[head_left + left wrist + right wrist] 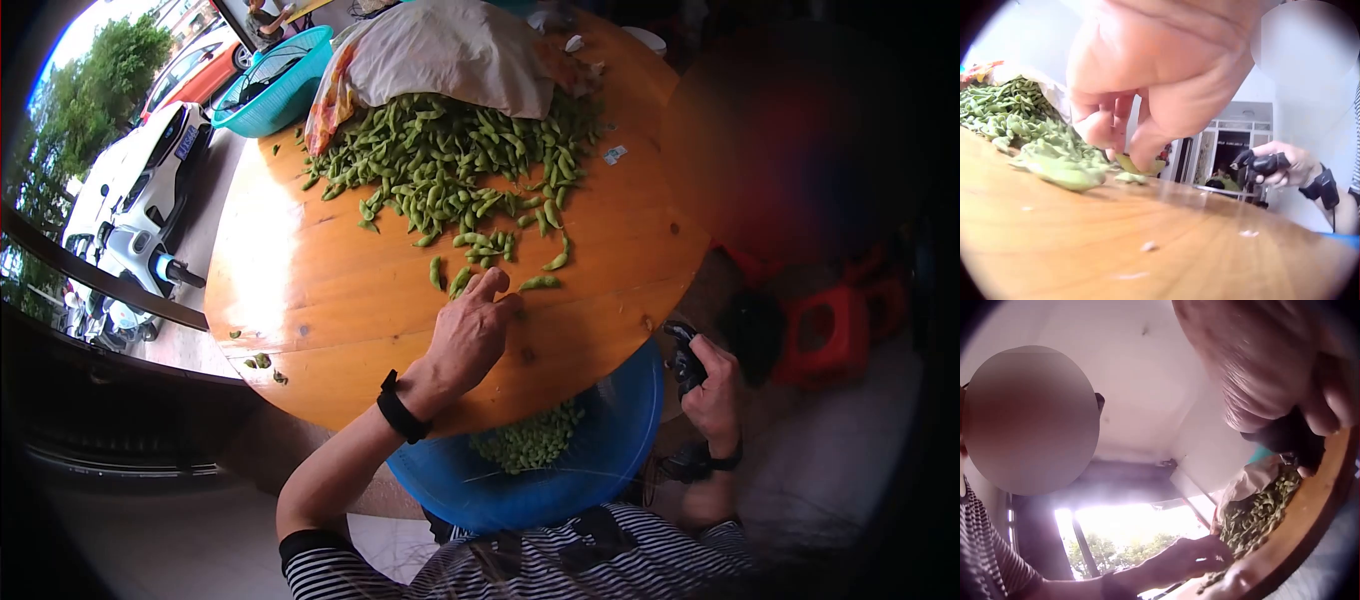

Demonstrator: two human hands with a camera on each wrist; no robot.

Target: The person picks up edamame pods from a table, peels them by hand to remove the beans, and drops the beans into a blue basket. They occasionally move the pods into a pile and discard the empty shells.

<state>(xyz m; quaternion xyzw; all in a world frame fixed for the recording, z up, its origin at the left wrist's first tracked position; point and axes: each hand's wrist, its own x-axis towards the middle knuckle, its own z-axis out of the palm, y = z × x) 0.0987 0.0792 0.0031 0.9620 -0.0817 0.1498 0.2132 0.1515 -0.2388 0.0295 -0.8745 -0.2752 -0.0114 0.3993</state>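
My left hand reaches over the round wooden table, at the near edge of a heap of green soybean pods. In the left wrist view its thumb and fingertips pinch one pod close above the tabletop. A blurred pod lies just beside those fingers. My right hand hangs off the table's near right edge, fingers curled round a small black object; I cannot tell its kind. Below the edge sits a blue basin with shelled green beans in it.
A pale cloth covers the back of the heap. Beside it stands a teal basket. Small scraps lie at the table's left edge. A red stool stands to the right; a white car and a scooter are outside at left.
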